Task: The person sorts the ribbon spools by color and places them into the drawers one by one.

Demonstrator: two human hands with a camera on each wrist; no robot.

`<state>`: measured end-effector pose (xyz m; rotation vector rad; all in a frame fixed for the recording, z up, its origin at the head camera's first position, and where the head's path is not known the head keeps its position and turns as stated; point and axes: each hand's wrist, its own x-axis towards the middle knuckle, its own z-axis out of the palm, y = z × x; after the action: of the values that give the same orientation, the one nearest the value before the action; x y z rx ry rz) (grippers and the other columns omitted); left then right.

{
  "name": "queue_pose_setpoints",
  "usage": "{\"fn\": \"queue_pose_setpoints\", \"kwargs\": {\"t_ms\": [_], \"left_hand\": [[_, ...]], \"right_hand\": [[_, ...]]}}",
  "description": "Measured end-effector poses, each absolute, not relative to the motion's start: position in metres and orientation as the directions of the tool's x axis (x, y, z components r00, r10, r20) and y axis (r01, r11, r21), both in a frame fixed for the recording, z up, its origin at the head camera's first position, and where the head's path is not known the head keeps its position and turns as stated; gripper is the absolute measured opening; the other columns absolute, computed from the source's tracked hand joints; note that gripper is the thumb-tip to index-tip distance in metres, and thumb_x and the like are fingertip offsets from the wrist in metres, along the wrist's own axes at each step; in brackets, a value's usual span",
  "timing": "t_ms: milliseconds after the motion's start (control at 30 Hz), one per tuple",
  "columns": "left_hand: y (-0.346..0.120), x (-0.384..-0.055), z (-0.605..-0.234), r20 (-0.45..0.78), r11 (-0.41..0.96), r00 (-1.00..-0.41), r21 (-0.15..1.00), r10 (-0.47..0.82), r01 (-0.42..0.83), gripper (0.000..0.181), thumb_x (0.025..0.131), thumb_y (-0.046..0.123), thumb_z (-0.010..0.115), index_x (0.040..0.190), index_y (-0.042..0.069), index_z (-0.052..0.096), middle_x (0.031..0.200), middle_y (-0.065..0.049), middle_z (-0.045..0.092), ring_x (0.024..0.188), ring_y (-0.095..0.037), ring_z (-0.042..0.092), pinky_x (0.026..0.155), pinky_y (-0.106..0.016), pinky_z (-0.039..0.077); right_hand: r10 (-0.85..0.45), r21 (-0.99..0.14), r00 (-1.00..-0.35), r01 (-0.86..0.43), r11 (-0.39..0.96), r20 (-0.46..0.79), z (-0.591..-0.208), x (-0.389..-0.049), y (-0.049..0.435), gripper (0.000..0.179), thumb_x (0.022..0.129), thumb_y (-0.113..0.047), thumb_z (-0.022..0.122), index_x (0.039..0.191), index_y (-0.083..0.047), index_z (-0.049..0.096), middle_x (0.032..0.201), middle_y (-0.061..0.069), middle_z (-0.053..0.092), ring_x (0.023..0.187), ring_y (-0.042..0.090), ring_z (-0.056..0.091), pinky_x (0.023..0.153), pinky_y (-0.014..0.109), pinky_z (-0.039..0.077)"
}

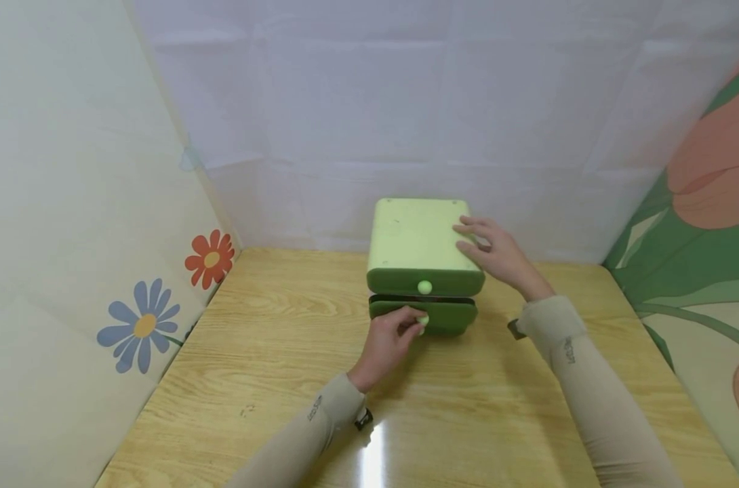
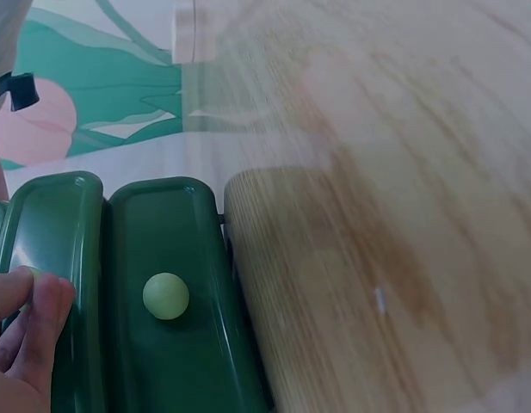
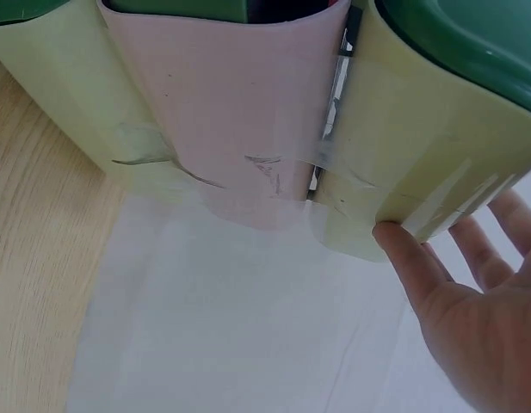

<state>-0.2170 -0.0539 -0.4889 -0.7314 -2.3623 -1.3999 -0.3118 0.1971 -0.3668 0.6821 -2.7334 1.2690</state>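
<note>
A small chest of drawers (image 1: pixel 418 234) has a pale green top and dark green drawer fronts with round light-green knobs. My left hand (image 1: pixel 383 344) pinches the knob (image 1: pixel 424 320) of the middle drawer (image 1: pixel 451 313), which stands slightly out, with a dark gap above its front. In the left wrist view, the lower drawer's knob (image 2: pixel 166 296) is untouched beside that hand (image 2: pixel 28 331). My right hand (image 1: pixel 497 252) rests on the right edge of the chest's top, fingers spread. The right wrist view shows its thumb against the pale green casing, beside the pink middle casing (image 3: pixel 231 103).
The chest stands on a wood-grain table (image 1: pixel 284 352) near a white sheet (image 1: pixel 345 115) behind it. A flower-printed panel (image 1: pixel 144 325) borders the left side; another with large tulips (image 1: pixel 705 169) borders the right. Clear tape (image 3: pixel 334 163) crosses the casings' side.
</note>
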Motion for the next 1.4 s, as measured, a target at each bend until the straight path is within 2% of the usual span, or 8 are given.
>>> {"fn": "queue_pose_setpoints", "kwargs": {"t_ms": [533, 767, 1100, 1400], "left_hand": [[-0.055, -0.227, -0.489, 0.512, 0.398, -0.819, 0.717, 0.257, 0.573, 0.011, 0.098, 0.011, 0.072, 0.108, 0.009, 0.075, 0.09, -0.007, 0.078, 0.078, -0.011, 0.072, 0.071, -0.021, 0.061], [-0.054, -0.232, -0.488, 0.496, 0.402, -0.83, 0.727, 0.254, 0.558, 0.011, 0.097, 0.011, 0.073, 0.108, 0.009, 0.074, 0.093, -0.004, 0.078, 0.08, -0.011, 0.073, 0.073, -0.019, 0.061], [-0.055, -0.232, -0.49, 0.471, 0.425, -0.844, 0.729, 0.257, 0.536, 0.012, 0.098, 0.014, 0.072, 0.11, 0.01, 0.074, 0.097, -0.003, 0.078, 0.084, -0.01, 0.073, 0.074, -0.019, 0.061], [-0.055, -0.229, -0.49, 0.498, 0.416, -0.826, 0.715, 0.263, 0.563, 0.015, 0.098, 0.012, 0.072, 0.113, 0.01, 0.073, 0.1, -0.005, 0.078, 0.087, -0.013, 0.075, 0.077, -0.019, 0.061]], "right_hand": [[-0.366, -0.716, -0.902, -0.411, 0.564, 0.228, -0.366, -0.311, 0.196, 0.051, 0.106, -0.038, 0.06, 0.148, -0.011, 0.055, 0.167, 0.008, 0.036, 0.153, 0.034, 0.032, 0.117, 0.057, 0.043], [-0.369, -0.706, -0.896, -0.428, 0.564, 0.248, -0.366, -0.313, 0.196, 0.05, 0.106, -0.035, 0.06, 0.148, -0.009, 0.055, 0.166, 0.011, 0.036, 0.152, 0.038, 0.034, 0.117, 0.059, 0.043], [-0.365, -0.71, -0.898, -0.423, 0.564, 0.245, -0.366, -0.312, 0.194, 0.049, 0.106, -0.035, 0.061, 0.147, -0.01, 0.056, 0.165, 0.01, 0.038, 0.152, 0.035, 0.035, 0.116, 0.056, 0.045], [-0.363, -0.709, -0.899, -0.42, 0.566, 0.243, -0.367, -0.313, 0.195, 0.049, 0.106, -0.036, 0.061, 0.147, -0.01, 0.056, 0.166, 0.009, 0.037, 0.153, 0.035, 0.034, 0.116, 0.057, 0.045]]}}
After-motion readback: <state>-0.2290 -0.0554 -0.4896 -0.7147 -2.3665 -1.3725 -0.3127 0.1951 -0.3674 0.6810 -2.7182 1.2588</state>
